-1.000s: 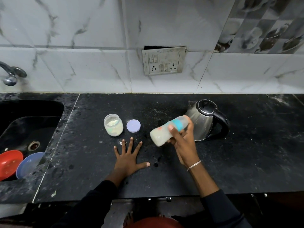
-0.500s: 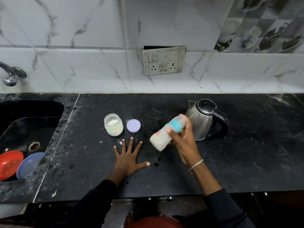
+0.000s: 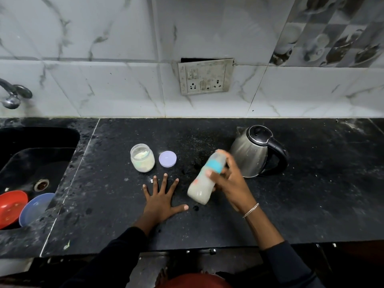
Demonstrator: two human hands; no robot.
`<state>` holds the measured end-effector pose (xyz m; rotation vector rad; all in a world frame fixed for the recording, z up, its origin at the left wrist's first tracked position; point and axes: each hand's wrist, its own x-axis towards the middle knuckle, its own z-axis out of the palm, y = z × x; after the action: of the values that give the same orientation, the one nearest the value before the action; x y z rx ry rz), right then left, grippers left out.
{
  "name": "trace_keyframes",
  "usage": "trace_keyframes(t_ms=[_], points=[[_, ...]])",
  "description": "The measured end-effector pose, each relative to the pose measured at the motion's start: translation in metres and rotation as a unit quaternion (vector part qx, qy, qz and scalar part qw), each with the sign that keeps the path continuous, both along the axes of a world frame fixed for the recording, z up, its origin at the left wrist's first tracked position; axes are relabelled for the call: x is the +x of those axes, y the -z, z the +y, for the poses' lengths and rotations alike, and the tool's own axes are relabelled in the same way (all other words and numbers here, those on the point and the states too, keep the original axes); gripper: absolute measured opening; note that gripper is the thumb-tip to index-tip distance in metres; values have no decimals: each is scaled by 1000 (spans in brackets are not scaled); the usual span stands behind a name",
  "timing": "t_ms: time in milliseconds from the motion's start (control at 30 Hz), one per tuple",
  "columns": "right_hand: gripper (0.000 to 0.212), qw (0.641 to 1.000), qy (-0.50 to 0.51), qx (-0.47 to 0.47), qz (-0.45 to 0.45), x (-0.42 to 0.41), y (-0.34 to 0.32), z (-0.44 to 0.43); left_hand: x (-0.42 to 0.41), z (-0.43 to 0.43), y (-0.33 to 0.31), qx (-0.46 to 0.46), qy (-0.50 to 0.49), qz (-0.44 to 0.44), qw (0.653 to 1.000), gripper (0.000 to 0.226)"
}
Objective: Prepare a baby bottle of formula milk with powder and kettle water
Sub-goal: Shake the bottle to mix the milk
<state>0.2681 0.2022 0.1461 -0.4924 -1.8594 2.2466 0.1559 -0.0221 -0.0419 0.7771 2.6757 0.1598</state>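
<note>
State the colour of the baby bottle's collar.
Turquoise collar on the milky plastic baby bottle; head view shows it.

A home kitchen. A black stone counter (image 3: 207, 221) meets marble wall tiles (image 3: 104, 59); a sink (image 3: 37, 159) with tap (image 3: 12, 96) lies at left. A steel kettle (image 3: 257, 151) stands right of centre, below a wall socket (image 3: 204, 76).

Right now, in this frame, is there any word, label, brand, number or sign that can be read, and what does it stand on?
No text here can be read.
On the baby bottle: coloured marks, too blurred to read.
On the powder jar: faint coloured print, too blurred to read.
On the kettle: no brand or marking shows.
On the switch and socket plate: no lettering shows.
</note>
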Motion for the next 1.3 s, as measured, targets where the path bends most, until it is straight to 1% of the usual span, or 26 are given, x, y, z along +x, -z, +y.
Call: trace_keyframes(t_ms=[33,67,133,167,267,300,367,400,500,533,600,633,667,733,767,833,867,967,1000,1067,1100,1133,1200,1233,1267,1300], points=[[67,999,-35,19,-2,1,1,-1,0,0,0,1,0,3,1000,119],[68,999,-33,20,1,1,3,-1,0,0,1,2,0,5,1000,119],[67,999,43,-21,11,-2,3,2,-1,1,2,4,2,1,1000,119],[68,998,53,-29,10,-2,1,3,-1,1,2,4,2,0,1000,119],[73,998,-60,37,-5,-2,0,0,-1,0,2,3,2,2,1000,123],[74,998,-55,33,-1,-2,0,0,-2,0,2,4,2,3,1000,123],[77,999,26,-20,9,-4,-1,3,-2,1,2,6,1,3,1000,120],[76,999,40,-28,9,-5,-1,5,-1,0,2,8,0,3,1000,119],[74,998,-49,35,-1,-4,-2,3,-1,-1,2,3,1,3,1000,120],[74,999,-41,29,6,-4,-1,3,-1,0,2,4,1,3,1000,120],[71,998,50,-21,21,-7,0,7,-1,1,0,9,2,0,1000,118],[68,997,72,-27,21,-8,-2,8,-1,2,0,10,3,-1,1000,118],[67,998,59,-5,15,-8,-2,6,-1,1,0,9,1,0,1000,118],[67,999,-13,34,6,-7,1,2,-1,0,0,3,-1,1,1000,118],[67,999,-13,33,6,-6,3,2,-1,0,0,3,-2,2,1000,118],[66,998,67,-5,17,-7,7,6,-1,1,-1,5,0,0,1000,117],[67,996,86,-14,16,-8,7,6,-1,2,-1,4,0,-3,1000,117],[68,999,4,32,-2,-5,6,0,-1,1,0,1,-3,-5,1000,118],[66,1000,7,27,-2,-5,7,-1,-1,1,0,2,-3,-4,1000,118],[62,996,85,-14,15,-6,7,4,-2,1,-1,-1,0,-5,1000,117],[61,994,103,-26,18,-7,7,6,-1,2,0,-2,1,-4,1000,117],[61,996,86,-25,12,-8,4,6,-1,2,0,-1,1,-3,1000,118],[64,1000,-11,16,-10,-5,2,1,-1,1,1,2,-1,1,1000,119],[67,999,-37,24,-11,-3,1,-1,-1,0,2,3,-2,5,1000,120],[67,1000,-19,13,-6,-5,1,-1,-2,1,3,4,-3,8,1000,120],[64,999,39,-12,3,-7,0,0,-1,1,2,5,-3,8,1000,119]])
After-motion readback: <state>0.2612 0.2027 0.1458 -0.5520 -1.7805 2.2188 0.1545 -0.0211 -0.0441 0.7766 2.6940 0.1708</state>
